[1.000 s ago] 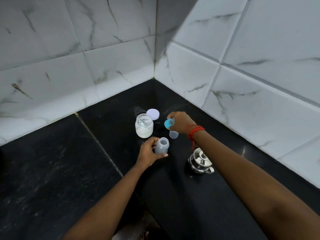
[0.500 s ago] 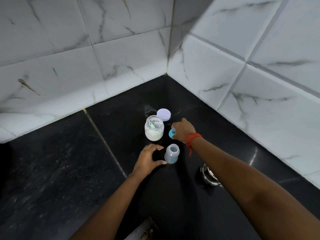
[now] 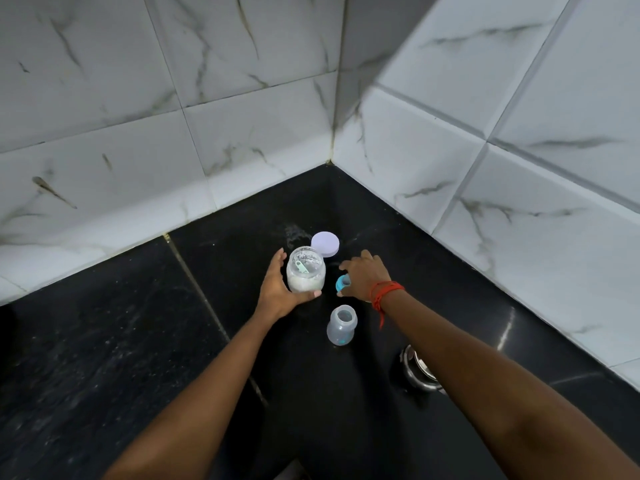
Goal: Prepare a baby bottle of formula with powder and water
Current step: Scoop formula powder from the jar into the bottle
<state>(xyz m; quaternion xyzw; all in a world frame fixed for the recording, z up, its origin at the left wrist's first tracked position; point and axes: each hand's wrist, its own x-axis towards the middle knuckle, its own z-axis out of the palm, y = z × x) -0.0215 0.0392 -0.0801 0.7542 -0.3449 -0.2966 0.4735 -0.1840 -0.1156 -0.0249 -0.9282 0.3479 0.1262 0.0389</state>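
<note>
Head view, left hand [image 3: 277, 289] gripping powder jar [image 3: 305, 273], bottle [image 3: 341, 325] standing apart nearby

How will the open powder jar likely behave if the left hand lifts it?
Probably rigid: the powder jar looks like clear glass or hard plastic. Likely bottom-heavy and stable, with powder only in its lower part. Lidless, it could spill if tilted.

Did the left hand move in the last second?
Yes. The left hand moved from the baby bottle back toward the wall corner and now holds the powder jar.
</note>
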